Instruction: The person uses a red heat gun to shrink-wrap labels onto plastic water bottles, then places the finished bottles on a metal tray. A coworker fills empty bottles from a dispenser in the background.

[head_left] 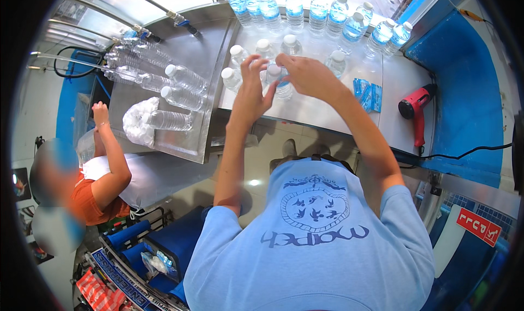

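worked bottle [284,91] upright on the steel counter [402,73], near edge, between the two hands, white cap on; a bit of blue, apparently a label [283,83], shows beside the right fingers. left hand [252,87]: half open, thumb spread well away from the curled fingers, at the bottle's left; no firm hold visible. right hand [305,76]: fingers bent in over the top of the bottle, close together; cannot tell whether they pinch the blue film or only touch. judgement: best done with the left thumb and fingers steadying the bottle low and lightly, since thin clear plastic likely dents under a squeeze. the right should work the film evenly on both sides; pulling one edge would probably skew or crease it. level matters: the labelled bottles [295,9] along the back give a height to match. elbows need care, plain capped bottles [234,80] stand just left of the left hand and could be knocked. loose blue labels [367,95] lie right of the right forearm, within easy reach; red heat gun [419,111] further right, not in either hand.
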A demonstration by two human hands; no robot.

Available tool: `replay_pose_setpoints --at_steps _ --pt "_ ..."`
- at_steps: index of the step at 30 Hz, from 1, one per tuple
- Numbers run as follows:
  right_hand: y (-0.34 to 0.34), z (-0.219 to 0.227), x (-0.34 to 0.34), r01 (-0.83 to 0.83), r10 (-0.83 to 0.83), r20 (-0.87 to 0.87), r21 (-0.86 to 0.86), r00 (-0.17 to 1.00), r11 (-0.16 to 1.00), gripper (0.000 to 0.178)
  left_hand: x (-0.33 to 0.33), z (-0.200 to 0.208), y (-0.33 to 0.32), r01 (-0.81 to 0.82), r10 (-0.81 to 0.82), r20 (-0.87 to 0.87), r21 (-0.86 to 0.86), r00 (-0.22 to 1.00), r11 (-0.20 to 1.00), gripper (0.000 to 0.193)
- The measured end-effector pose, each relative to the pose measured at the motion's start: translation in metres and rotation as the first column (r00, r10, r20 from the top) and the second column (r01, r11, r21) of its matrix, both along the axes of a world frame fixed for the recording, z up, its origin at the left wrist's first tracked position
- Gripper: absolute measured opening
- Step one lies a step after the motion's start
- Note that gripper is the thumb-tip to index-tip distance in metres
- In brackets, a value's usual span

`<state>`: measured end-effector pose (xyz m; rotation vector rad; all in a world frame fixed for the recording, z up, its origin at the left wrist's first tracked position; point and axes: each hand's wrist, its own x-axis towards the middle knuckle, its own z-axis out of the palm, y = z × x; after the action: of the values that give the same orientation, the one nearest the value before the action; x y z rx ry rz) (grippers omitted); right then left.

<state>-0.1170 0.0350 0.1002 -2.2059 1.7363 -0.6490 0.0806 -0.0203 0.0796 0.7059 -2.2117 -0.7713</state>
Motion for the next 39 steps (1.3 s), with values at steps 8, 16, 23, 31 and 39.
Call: replay_pose_setpoints --at_steps 8,16,23,31,39 --pt "0.016 -0.059 0.015 0.22 -0.248 0.25 0.132 0.936 0.966 0.071 -0.03 -0.081 0.029 -0.05 0.191 -0.28 0.443 0.941 0.895 0.089" --pt "0.125 -0.086 -0.081 0.588 -0.476 0.494 -0.092 0.728 0.804 0.037 -0.023 -0.022 0.054 -0.364 0.343 -0.178 -0.099 0.922 0.926 0.062" --pt "0.154 -0.205 -0.199 0.916 -0.9 -0.175 0.076 0.4 0.393 0.035 -0.094 0.033 -0.039 -0.107 0.235 0.24 -0.449 0.942 0.887 0.046" --pt "0.157 -0.216 -0.204 0.926 -0.936 -0.006 0.149 0.352 0.347 0.039 -0.113 0.035 -0.046 -0.039 0.159 0.532 -0.23 0.831 0.972 0.03" --pt "0.158 -0.211 -0.215 0.894 -0.944 0.114 0.302 0.311 0.331 0.05 -0.089 0.053 0.003 0.018 0.09 0.426 -0.244 0.9 0.97 0.028"
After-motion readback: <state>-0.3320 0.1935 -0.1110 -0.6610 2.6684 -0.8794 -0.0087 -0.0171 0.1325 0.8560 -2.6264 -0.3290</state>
